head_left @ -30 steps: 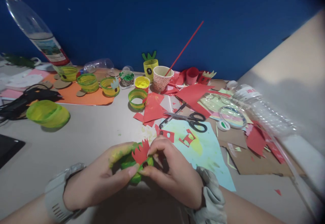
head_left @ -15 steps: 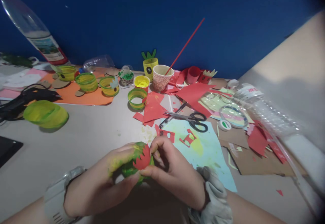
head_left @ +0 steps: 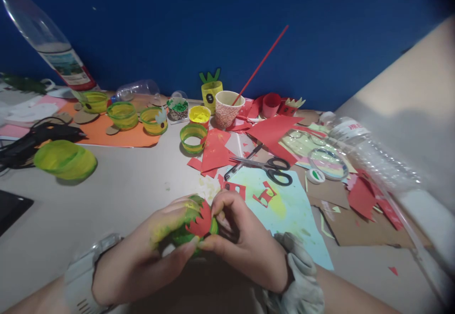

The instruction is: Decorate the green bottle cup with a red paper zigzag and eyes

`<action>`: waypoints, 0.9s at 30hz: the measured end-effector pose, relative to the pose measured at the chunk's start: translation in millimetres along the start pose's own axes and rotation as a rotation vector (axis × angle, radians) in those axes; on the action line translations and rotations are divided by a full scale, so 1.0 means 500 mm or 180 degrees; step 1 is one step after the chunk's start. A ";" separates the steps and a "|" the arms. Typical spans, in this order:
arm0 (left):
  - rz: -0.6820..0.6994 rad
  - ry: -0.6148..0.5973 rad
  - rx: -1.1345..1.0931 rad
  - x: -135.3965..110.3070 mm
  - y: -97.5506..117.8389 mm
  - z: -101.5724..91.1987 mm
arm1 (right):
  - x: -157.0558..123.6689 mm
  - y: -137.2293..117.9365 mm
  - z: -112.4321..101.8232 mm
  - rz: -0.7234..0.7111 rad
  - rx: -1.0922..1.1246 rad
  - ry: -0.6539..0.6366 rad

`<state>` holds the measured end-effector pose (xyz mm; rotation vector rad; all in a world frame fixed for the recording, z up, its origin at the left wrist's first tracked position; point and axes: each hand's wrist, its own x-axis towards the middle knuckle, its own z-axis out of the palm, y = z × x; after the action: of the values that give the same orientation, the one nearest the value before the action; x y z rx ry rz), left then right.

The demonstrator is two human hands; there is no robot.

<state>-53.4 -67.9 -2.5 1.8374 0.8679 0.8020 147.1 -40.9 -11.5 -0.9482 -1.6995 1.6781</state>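
Note:
A green-and-yellow painted cup-like piece (head_left: 182, 236) is held low at the front of the table. My left hand (head_left: 161, 245), smeared with yellow and green paint, wraps round its left side. A red paper cutout (head_left: 199, 221) with a jagged edge lies against the painted piece. My right hand (head_left: 234, 231) pinches the right side of this cutout between thumb and curled fingers. The thumbs of both hands nearly meet at its lower edge. Fingers hide much of the painted piece.
Scissors (head_left: 266, 166) and a pen (head_left: 236, 168) lie beyond my right hand by a light blue sheet (head_left: 302, 219). Painted rings and paint cups stand behind, near a patterned cup (head_left: 227, 110) holding a red stick. A clear bottle (head_left: 377, 152) leans at right; a glue gun (head_left: 39, 145) lies left.
The red cutout sits slightly more upright against the painted piece, and more green shows at its right. Both hands keep nearly the same hold.

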 end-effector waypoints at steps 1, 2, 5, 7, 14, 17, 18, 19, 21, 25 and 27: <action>0.0046 -0.0015 0.0001 0.000 -0.001 0.000 | 0.001 -0.001 -0.002 -0.0011 -0.0052 -0.0008; 0.0087 -0.0029 0.0003 0.002 -0.001 0.000 | 0.002 -0.003 -0.003 -0.0013 -0.0119 -0.0008; 0.0116 0.0014 0.0125 0.011 0.001 -0.003 | 0.003 -0.005 -0.008 -0.0043 -0.0220 0.0090; 0.0070 0.0122 0.0322 0.017 0.003 -0.006 | 0.003 -0.005 -0.010 -0.0114 -0.0114 0.0152; 0.0163 0.0159 0.0479 0.015 0.007 -0.001 | -0.001 -0.001 -0.006 -0.0089 -0.0082 0.0228; 0.0267 0.0108 0.0332 0.013 0.005 0.003 | 0.000 0.000 -0.003 -0.0089 -0.0234 0.0276; 0.0249 0.0065 0.0327 0.014 0.004 0.003 | 0.001 0.000 -0.003 -0.0107 -0.0286 0.0323; 0.0238 0.0037 0.0352 0.014 0.004 0.003 | 0.002 0.001 -0.002 -0.0130 -0.0326 0.0374; 0.0192 0.0066 0.0462 0.014 0.003 0.003 | 0.003 0.003 -0.003 -0.0182 -0.0348 0.0470; -0.0371 0.0361 0.0407 0.009 0.000 0.001 | 0.003 0.007 -0.007 -0.0278 -0.0381 0.0506; -0.0646 0.0436 0.0282 0.008 0.000 -0.001 | 0.003 0.008 -0.009 -0.0393 -0.0550 0.0531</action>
<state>-51.6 -64.5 -2.0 1.7513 1.1740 0.7775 150.2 -37.4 -15.2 -1.0100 -1.7721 1.3516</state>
